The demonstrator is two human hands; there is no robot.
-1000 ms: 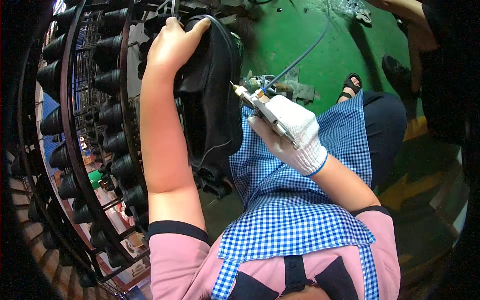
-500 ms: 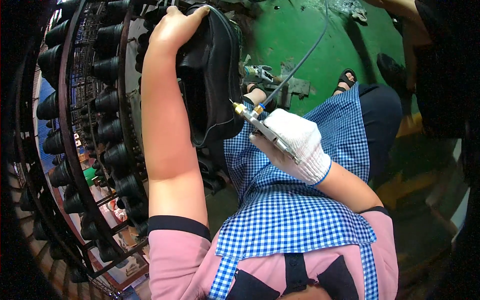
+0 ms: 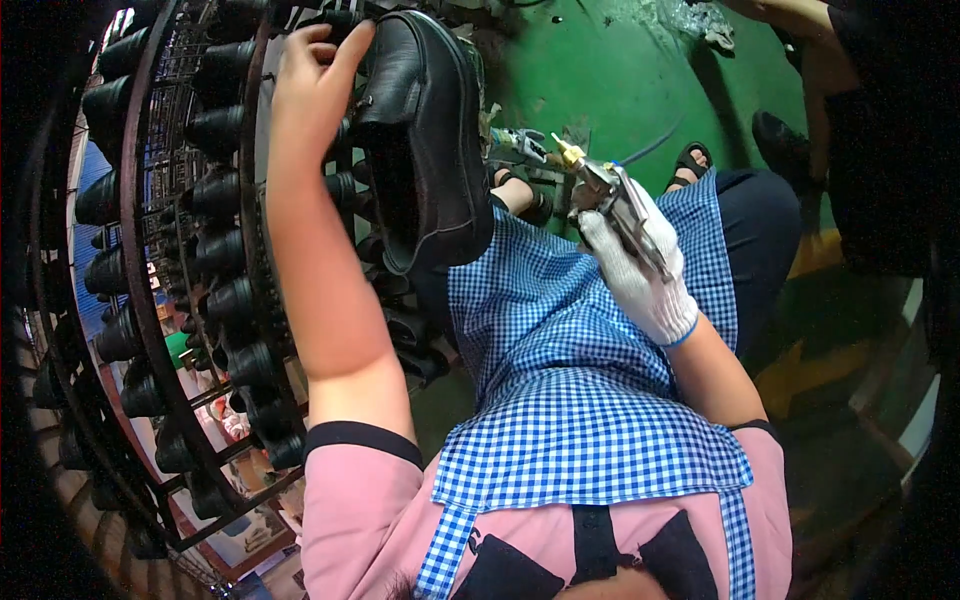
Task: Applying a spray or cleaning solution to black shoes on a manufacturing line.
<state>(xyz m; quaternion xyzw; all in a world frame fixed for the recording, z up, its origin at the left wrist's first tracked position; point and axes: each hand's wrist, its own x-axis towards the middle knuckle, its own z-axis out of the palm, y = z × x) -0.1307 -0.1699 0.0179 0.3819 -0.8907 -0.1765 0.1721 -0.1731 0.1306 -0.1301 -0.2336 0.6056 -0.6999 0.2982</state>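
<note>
A black leather shoe stands in front of me, toe away from me and its dark opening facing up. What supports it is hidden. My bare left hand is beside the toe on the left, its fingers apart and partly bent. Its thumb is close to the upper's edge; whether it touches I cannot tell. In a white knit glove, my right hand grips a metal spray gun with a brass nozzle. The gun points up and left, apart from the shoe, and a grey hose runs from it.
A dark metal rack filled with several rows of black shoes rises along my left. Beyond the shoe lies a green floor with a metal fitting. Another person's arm shows at the upper right. My checked apron covers my lap.
My left hand has moved left off the toe. The spray gun has swung right and away from the shoe in my right hand. The shoe has turned, showing more of its upper.
</note>
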